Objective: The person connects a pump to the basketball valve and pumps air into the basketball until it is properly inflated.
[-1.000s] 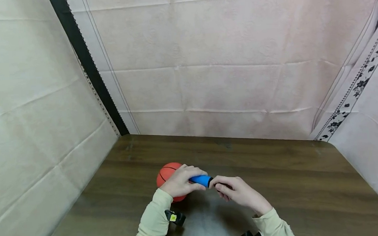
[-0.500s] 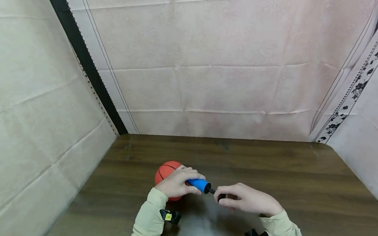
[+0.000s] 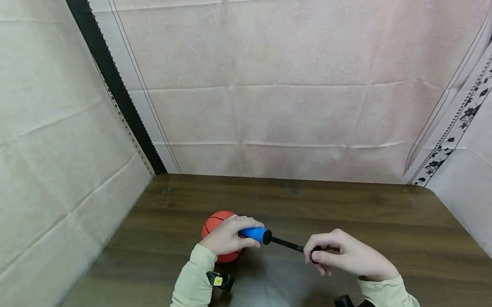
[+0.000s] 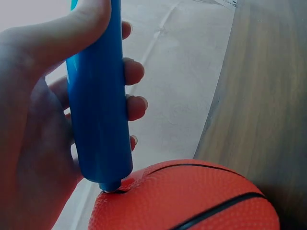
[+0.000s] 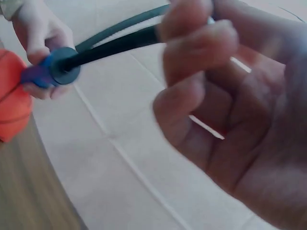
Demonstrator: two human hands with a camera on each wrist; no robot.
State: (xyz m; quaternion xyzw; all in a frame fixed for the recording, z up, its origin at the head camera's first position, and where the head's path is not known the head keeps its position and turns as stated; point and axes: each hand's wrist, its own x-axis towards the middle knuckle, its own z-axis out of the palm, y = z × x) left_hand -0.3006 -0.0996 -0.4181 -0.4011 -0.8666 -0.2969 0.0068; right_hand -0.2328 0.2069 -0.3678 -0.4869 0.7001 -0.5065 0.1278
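Note:
My left hand [image 3: 230, 235] wraps round the blue barrel of a hand pump [image 3: 255, 234]. In the left wrist view, the barrel's narrow end [image 4: 110, 185] meets the orange-red ball [image 4: 201, 196] with black lines, whose skin looks puckered there. On the pump's other side a long stretch of black rod [image 3: 287, 244] shows. At the rod's end my right hand [image 3: 349, 256] holds the black handle [image 3: 316, 253] between thumb and curled fingers. Much of the ball is hidden behind my left hand in the head view. The right wrist view shows the rod [image 5: 120, 46] running to the barrel.
The ball rests on a brown wood-grain table [image 3: 338, 209]. Pale cloth walls [image 3: 277, 114] stand at the back and both sides. A black camera [image 3: 221, 281] sits on my left wrist and another black camera [image 3: 354, 306] on my right.
My right hand has moved right, away from my left hand, drawing the black rod out of the blue barrel. The left hand and ball have shifted only slightly.

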